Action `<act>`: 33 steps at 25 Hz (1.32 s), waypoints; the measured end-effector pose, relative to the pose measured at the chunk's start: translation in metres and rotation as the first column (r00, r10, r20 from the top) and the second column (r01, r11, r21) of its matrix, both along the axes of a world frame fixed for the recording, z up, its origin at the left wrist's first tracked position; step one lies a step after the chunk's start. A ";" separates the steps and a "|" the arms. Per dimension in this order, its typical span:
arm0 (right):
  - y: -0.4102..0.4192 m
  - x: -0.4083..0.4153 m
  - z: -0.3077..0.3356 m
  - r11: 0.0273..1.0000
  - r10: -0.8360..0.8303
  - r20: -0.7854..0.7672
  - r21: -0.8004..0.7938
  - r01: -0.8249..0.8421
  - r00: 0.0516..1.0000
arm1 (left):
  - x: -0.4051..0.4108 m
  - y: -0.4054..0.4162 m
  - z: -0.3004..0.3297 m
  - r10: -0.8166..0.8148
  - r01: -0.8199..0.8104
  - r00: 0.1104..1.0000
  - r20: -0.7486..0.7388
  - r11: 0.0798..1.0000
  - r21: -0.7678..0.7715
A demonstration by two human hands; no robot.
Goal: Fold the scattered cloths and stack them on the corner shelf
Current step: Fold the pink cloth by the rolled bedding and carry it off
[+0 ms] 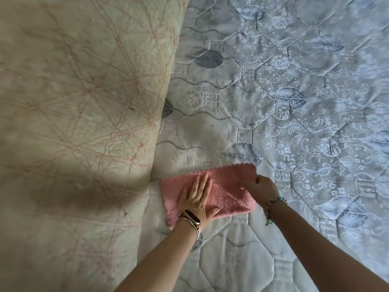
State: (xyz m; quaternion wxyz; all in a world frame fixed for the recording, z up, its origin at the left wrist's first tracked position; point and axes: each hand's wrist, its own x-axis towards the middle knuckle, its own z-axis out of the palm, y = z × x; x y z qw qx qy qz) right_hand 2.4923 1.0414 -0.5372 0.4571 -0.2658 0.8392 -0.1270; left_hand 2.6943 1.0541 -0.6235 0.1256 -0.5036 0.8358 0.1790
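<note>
A fluffy pink cloth [229,192] lies folded into a rectangle on the quilted mattress [294,102], close to its left edge. My left hand [196,200] rests flat on the cloth's left half with fingers spread, pressing it down. My right hand [262,187] pinches the cloth's right edge near the upper right corner. No corner shelf and no other cloths are in view.
The mattress has a pale blue leaf and flower pattern and fills the right and lower part of the view. A cream marble-patterned floor [73,123] with reddish veins lies along the left, beyond the mattress edge.
</note>
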 end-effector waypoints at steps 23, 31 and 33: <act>-0.007 0.177 -0.024 0.852 0.522 0.043 -0.073 -0.519 0.852 | 0.079 -0.022 0.055 0.963 -0.219 -0.254 0.085 -0.143 0.965; 0.009 0.132 -0.039 0.854 0.301 -0.327 -0.325 -0.406 0.896 | 0.090 -0.011 0.028 0.957 -0.594 0.014 -0.291 0.242 0.767; 0.015 0.125 -0.052 0.743 0.339 -0.491 -0.384 -0.548 0.803 | 0.087 -0.010 0.028 0.940 -0.663 0.024 -0.340 0.270 0.698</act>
